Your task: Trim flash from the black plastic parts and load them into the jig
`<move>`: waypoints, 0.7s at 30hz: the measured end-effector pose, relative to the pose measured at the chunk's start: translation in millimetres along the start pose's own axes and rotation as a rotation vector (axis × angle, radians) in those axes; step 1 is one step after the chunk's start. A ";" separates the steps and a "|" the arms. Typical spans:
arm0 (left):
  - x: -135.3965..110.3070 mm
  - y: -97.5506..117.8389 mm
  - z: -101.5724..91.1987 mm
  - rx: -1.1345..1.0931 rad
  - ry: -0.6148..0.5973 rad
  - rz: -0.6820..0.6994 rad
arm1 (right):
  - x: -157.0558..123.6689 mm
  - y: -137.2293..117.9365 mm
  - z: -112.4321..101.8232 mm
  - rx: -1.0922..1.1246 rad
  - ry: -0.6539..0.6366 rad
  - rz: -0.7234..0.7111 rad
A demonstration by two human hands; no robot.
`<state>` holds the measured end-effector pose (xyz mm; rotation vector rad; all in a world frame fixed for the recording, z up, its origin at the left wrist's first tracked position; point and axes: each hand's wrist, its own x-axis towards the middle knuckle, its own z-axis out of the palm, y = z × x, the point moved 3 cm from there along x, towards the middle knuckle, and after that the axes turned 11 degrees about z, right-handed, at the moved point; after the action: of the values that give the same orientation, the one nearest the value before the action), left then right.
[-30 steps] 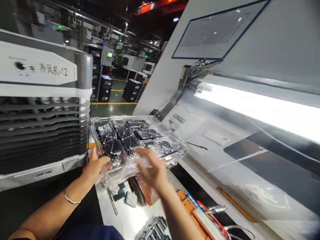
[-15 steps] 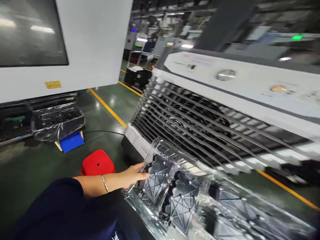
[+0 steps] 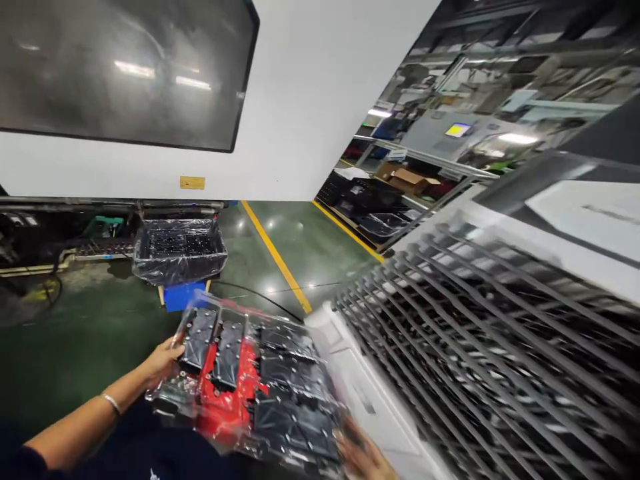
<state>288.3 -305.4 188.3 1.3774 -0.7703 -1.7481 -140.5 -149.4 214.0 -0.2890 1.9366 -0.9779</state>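
A clear plastic tray (image 3: 176,390) with several black moulded parts (image 3: 229,352) in its pockets is held up in front of me. My left hand (image 3: 164,363) grips its left edge, thumb on top; a bracelet circles that wrist. At the lower right edge my right hand (image 3: 364,450) is closed on the same tray, blurred and partly cut off by the frame. Through the clear plastic the red stool (image 3: 225,407) on the floor shows beneath. The undersides of both hands' grips are hidden.
A dark crate lined with clear film (image 3: 180,267) sits on a blue support (image 3: 184,297) ahead left, below a large white machine (image 3: 300,100). A fan unit with grey grille bars (image 3: 475,347) stands close on the right. A thin cable (image 3: 255,293) crosses the green floor.
My view has turned left, bringing the film-lined crate nearer the middle. The tray has swung left over the red stool, and my right hand now shows at its right edge.
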 end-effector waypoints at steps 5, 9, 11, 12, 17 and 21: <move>94.4 83.1 -118.7 -0.004 0.222 0.023 | 99.7 -94.8 199.4 0.152 -0.304 0.035; 215.4 143.8 -197.5 0.033 0.319 0.017 | 173.2 -193.6 347.1 0.090 -0.376 0.005; 276.9 175.7 -223.7 0.025 0.332 -0.001 | 211.3 -242.4 408.9 0.014 -0.409 -0.014; 305.9 192.5 -232.1 0.020 0.319 -0.007 | 231.5 -265.5 436.6 -0.007 -0.413 -0.015; 431.1 264.6 -241.9 0.142 0.350 -0.023 | 323.6 -346.0 543.3 -0.037 -0.354 -0.043; 497.3 274.2 -233.7 0.458 0.440 0.088 | 333.7 -327.9 569.1 -0.118 -0.282 -0.095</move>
<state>509.0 -872.7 107.6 1.9131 -0.9943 -1.1712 80.0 -842.0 94.2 -0.5612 1.7366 -0.8355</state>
